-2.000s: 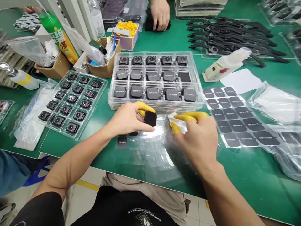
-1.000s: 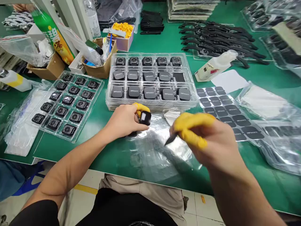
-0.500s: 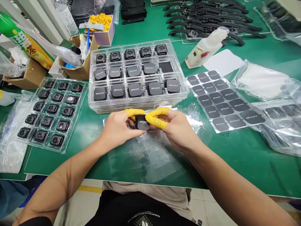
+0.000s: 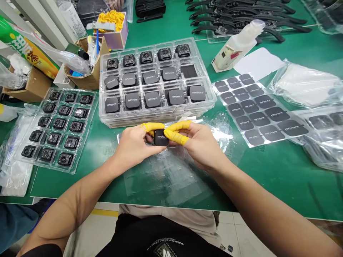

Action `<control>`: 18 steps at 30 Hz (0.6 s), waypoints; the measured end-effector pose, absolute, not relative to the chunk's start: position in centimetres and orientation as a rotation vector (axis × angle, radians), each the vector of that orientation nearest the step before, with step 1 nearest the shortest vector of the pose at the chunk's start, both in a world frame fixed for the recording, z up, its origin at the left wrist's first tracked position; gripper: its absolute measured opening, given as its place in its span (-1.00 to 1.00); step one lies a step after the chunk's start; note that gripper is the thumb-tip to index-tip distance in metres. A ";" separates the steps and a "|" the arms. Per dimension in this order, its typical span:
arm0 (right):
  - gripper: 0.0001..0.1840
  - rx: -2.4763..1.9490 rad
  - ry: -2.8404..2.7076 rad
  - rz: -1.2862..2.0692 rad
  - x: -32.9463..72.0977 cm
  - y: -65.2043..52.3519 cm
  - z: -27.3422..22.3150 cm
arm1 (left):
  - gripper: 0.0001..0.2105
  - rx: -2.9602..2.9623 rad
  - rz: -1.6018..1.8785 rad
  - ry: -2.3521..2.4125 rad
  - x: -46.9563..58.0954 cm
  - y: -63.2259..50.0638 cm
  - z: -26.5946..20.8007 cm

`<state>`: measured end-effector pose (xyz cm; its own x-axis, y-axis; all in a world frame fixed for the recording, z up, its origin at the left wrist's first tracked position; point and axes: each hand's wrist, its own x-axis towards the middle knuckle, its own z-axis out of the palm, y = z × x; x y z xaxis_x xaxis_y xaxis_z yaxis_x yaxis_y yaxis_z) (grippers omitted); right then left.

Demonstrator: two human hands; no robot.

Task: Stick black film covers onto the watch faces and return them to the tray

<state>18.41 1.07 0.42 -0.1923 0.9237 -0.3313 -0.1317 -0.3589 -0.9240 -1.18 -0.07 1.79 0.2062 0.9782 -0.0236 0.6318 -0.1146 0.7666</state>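
Observation:
A black smartwatch body (image 4: pixel 161 137) with a "HiFuture" label on its face is held up between my hands. My left hand (image 4: pixel 135 144) grips it from the left, thumb along the lower edge and yellow-cotted finger behind the top. My right hand (image 4: pixel 197 141), with yellow finger cots on thumb and forefinger, pinches at its upper right corner. Just beyond stands a stacked clear tray (image 4: pixel 171 112) with watch bodies, the nearer two rows mostly showing labelled faces. Under my hands lie clear plastic sheets (image 4: pixel 168 178). To the right is a sheet of black labels (image 4: pixel 249 107).
On the left lies another clear tray (image 4: pixel 76 157) of watch bodies. Cardboard boxes (image 4: pixel 91 80) and a box of yellow finger cots (image 4: pixel 124 34) stand behind it. A white bottle (image 4: pixel 233 50), black straps (image 4: pixel 241 18) and plastic bags (image 4: pixel 305 85) occupy the back and right.
The view has shifted slightly. My hands keep their grip on the smartwatch body, which has turned a little, and my right fingers have moved slightly along its top edge.

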 end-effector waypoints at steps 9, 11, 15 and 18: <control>-0.55 -1.247 -0.999 1.691 18.6 1.1 0.4 | -0.51 1.857 0.666 1.487 -1.3 -0.1 1.7; -0.55 -1.246 -1.005 1.681 18.6 1.1 0.3 | -0.50 1.866 0.669 1.488 -1.3 -0.2 1.7; -0.58 -1.219 -1.041 1.674 18.8 1.1 0.5 | -0.50 1.876 0.675 1.503 -1.3 -0.2 1.7; -0.58 -1.195 -1.034 1.703 18.9 1.1 0.8 | -0.51 1.856 0.677 1.505 -1.4 -0.2 1.8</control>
<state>18.86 1.12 0.76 -0.2380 0.9205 -0.3098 -0.1499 -0.3499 -0.9247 -1.39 -0.21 1.78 0.2093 0.9778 -0.0054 0.6445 -0.1338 0.7528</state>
